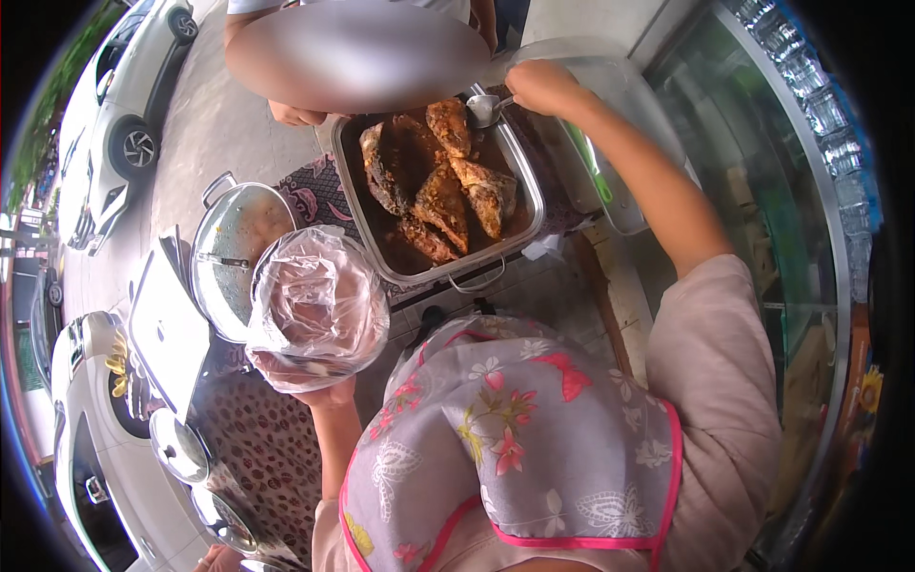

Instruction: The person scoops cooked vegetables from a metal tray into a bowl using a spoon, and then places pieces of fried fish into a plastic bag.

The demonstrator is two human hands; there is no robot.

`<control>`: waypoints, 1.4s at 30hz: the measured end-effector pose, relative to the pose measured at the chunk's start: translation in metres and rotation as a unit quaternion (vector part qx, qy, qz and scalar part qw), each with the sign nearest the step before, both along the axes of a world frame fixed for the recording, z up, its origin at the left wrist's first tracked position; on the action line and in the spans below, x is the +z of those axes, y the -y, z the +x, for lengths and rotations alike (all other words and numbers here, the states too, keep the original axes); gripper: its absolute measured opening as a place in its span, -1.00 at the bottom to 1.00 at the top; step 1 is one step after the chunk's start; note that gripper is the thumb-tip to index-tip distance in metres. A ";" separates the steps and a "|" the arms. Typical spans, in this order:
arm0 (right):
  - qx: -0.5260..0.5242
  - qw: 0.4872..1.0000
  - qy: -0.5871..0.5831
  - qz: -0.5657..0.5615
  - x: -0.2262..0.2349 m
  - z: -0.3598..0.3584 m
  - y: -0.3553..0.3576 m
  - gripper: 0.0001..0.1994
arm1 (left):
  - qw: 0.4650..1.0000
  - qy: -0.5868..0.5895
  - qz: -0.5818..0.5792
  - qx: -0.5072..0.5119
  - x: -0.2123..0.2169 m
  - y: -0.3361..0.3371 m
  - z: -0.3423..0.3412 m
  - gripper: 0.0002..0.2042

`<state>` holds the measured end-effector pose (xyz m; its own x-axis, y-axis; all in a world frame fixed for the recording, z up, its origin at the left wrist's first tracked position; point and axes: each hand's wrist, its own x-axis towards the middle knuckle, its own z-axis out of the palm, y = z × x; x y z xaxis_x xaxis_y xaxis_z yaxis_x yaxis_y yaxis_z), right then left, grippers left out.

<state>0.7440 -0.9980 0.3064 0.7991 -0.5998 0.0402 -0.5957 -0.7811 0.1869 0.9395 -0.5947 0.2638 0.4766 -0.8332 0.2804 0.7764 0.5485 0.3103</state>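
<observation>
My left hand [334,392] supports from below a bowl lined with a clear plastic bag [319,305]. The bag hangs over the bowl's rim, and most of my left fingers are hidden beneath it. My right hand [548,88] is closed on the handle of a metal serving spoon [484,110]. The spoon's bowl is at the far right corner of a metal tray [536,205]. In that tray, several browned fish pieces [441,205] lie in a dark reddish sauce.
Left of the tray stands a metal pot [214,286] of broth. Pot lids [179,446] lie nearer, on patterned cloth. A clear plastic box [624,214] with a green-handled utensil [599,176] is at right, beside a glass cabinet [801,238]. Another person's hand [297,114] is beyond the tray.
</observation>
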 end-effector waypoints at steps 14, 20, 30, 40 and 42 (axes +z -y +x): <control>-0.026 0.995 0.014 0.100 0.008 -0.013 -0.007 -0.91 | 0.998 -0.031 0.050 -0.019 -0.014 -0.001 0.028 -0.44; -0.030 0.997 -0.036 0.054 0.020 0.002 -0.040 -0.91 | 0.997 -0.032 0.063 -0.024 -0.016 0.006 0.034 -0.43; -0.043 0.988 0.059 0.132 0.014 0.000 -0.047 -0.90 | 0.995 -0.032 0.084 -0.039 -0.027 0.009 0.035 -0.43; -0.072 0.997 0.030 -0.011 0.004 0.014 -0.042 -0.91 | 0.994 -0.030 0.097 -0.044 -0.025 0.007 0.037 -0.42; -0.097 0.995 0.025 0.006 -0.003 0.022 -0.042 -0.90 | 0.994 -0.030 0.099 -0.045 -0.025 0.007 0.039 -0.42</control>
<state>0.7664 -0.9560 0.3034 0.6653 -0.7435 0.0686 -0.7439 -0.6523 0.1450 0.9788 -0.6012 0.2389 0.4080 -0.9094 0.0801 0.8403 0.4084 0.3564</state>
